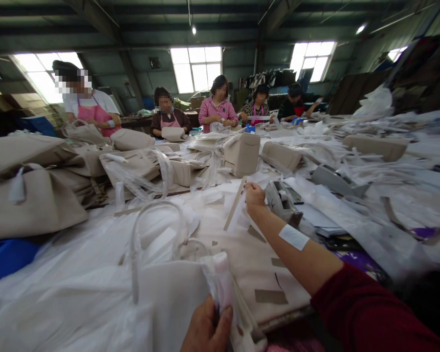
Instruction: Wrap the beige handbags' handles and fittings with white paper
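My left hand (207,325) is closed at the bottom centre, thumb and fingers around a pinkish-white bundle in thin wrapping (223,278) at the side of a pale handbag (172,286). The bag's looped handle (134,249) stands up in clear wrapping. Farther out, my right hand (255,195) pinches the upper end of a narrow beige strip (235,204), which slants down to the left. Just right of those fingers sits a grey tape dispenser (283,201). Part of the left hand is cut off by the lower edge.
Beige bags (33,203) are heaped at the left, above a blue container (9,259). An upright beige bag (242,154) stands mid-table. A second dispenser (333,181) is to the right among plastic wrapping. Several co-workers (218,110) are across the table.
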A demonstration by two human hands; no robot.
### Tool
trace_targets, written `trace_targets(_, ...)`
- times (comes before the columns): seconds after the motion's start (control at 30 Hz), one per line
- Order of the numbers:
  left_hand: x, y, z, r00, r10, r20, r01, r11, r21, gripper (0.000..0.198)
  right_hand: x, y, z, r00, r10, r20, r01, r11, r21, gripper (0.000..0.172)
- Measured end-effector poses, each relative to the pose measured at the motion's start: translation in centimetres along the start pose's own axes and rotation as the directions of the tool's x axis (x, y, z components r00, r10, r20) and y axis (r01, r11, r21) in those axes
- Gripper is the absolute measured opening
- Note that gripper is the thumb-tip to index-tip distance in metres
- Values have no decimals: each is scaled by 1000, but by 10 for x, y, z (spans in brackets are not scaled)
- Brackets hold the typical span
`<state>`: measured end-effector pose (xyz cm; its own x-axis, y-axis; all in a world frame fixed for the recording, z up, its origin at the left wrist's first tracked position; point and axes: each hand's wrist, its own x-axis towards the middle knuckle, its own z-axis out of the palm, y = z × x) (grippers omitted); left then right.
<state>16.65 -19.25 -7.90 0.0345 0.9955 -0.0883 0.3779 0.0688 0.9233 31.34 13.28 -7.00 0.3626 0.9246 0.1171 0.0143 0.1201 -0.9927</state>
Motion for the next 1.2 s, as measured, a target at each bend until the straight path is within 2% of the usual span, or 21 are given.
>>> trace_targets(0.13, -1, 7, -1, 1000, -10, 9, 10, 1000, -11, 43, -6, -3, -1, 995, 87, -41, -83, 993, 87, 16)
trace_targets(0.23, -1, 6, 0, 1000, -2, -2, 2, 1000, -19, 43, -16, -5, 2, 985, 166, 36, -170, 972, 161, 12)
trace_targets(0.3, -1, 2, 1, 1000, 5, -4, -5, 1000, -16, 43, -23, -5, 5, 970, 222, 103, -240, 949, 206, 17)
trace_targets(0.47, -2, -6, 1, 1000, 0, -27, 1, 999, 55, 45, -33, -8, 8, 888, 363, 282, -437, 858, 271, 38)
trace_targets(0.6, -2, 5, -4, 999, -18, 30, 16, 998, 65, 43, -25, -16, 1, 810, 400, 429, -549, 774, 315, 46)
trace_targets(0.7, -1, 14, -8, 997, -17, 81, 13, 999, 51, 41, -19, -23, -3, 795, 380, 473, -566, 747, 350, 38)
trace_targets(0.77, 0, 15, -8, 997, -15, 71, 12, 999, 44, 41, -21, -24, -3, 789, 371, 490, -568, 743, 353, 28)
trace_targets(0.97, -3, 8, -1, 999, -35, -6, 35, 999, -25, 42, -41, -16, -1, 693, 452, 562, -630, 759, 166, 21)
trace_targets(1.13, -2, 14, -2, 1000, -21, -9, 21, 1000, -14, 42, -33, -26, -11, 726, 403, 558, -588, 784, 198, 38)
trace_targets(1.2, -1, 18, -5, 999, -32, 15, 32, 999, -6, 41, -30, -31, -17, 705, 398, 587, -595, 783, 183, 46)
